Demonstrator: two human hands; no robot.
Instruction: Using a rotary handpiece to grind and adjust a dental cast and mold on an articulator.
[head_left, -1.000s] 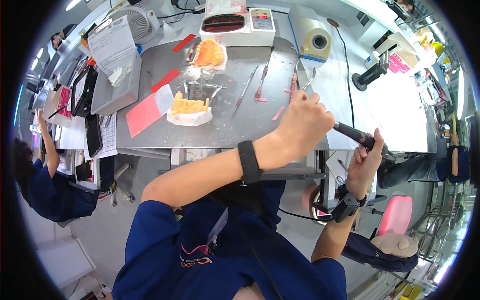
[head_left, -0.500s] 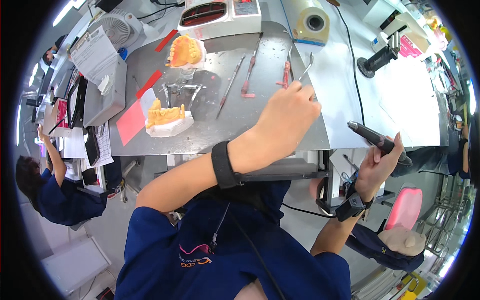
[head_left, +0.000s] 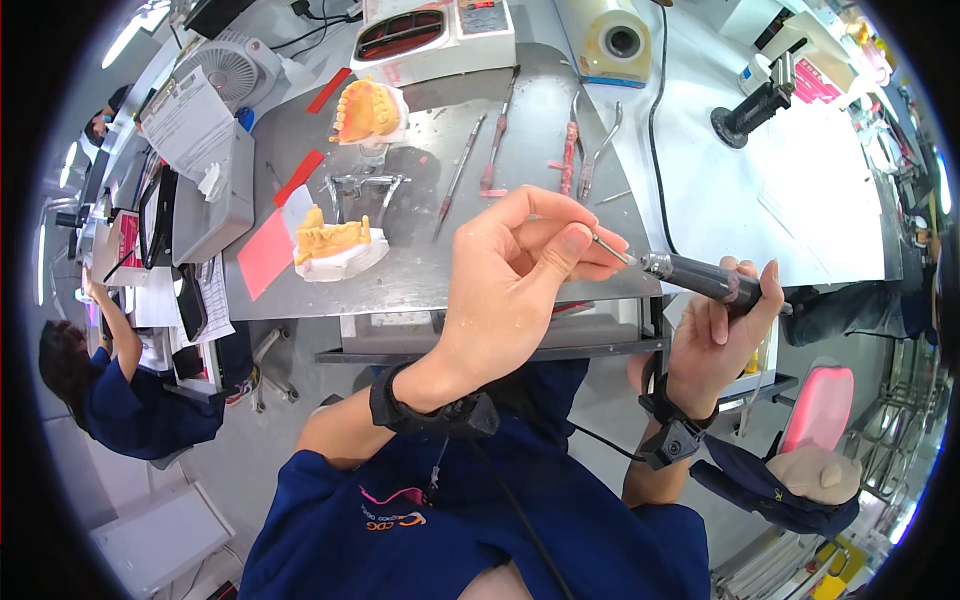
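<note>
My left hand pinches a thin metal bur between thumb and fingers. Its end points at the nose of a dark handpiece; whether the two touch I cannot tell. My right hand is wrapped around that handpiece, to the right of the metal tray's edge. Beyond my hands lie pliers, a red-stained tool and two slim wax carvers. Another thin rod rests near the tray's right edge.
Yellow dental models on white bases, an upper one and a lower one, stand left with a metal articulator. Pink wax sheet lies beside them. A black cable crosses the desk. A black stand rises right. A co-worker sits left.
My left hand has come back from beside the pliers and turned, now showing a bur in its fingertips. My right hand has brought the handpiece leftward to meet it.
</note>
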